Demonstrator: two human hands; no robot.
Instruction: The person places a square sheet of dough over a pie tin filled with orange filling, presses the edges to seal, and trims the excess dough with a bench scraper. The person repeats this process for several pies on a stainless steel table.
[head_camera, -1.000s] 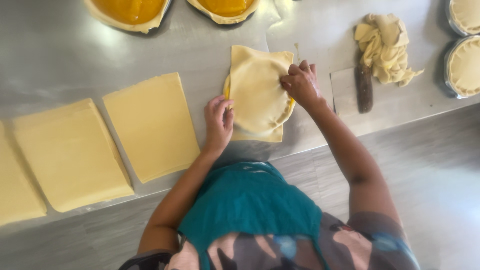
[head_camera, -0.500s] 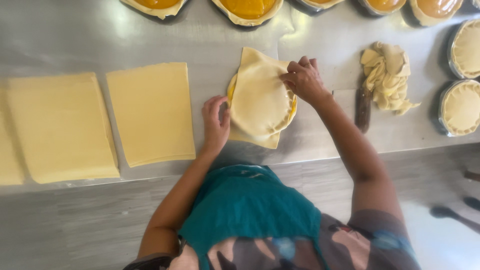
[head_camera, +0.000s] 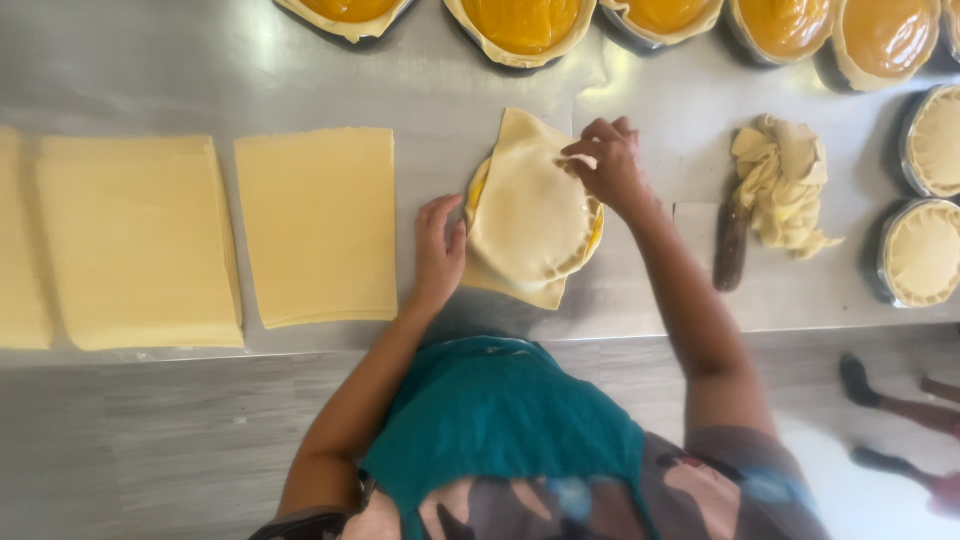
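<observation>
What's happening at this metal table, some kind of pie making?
A person is covering a filled pie with a sheet of dough. The right hand presses the dough at the pie's far edge; the left hand rests against its near side. Flat dough sheets lie to the left, dough scraps to the right.

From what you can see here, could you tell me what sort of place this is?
Probably a bakery or pie kitchen: a steel worktable, stacked dough sheets, and a row of filled pie shells.
</observation>
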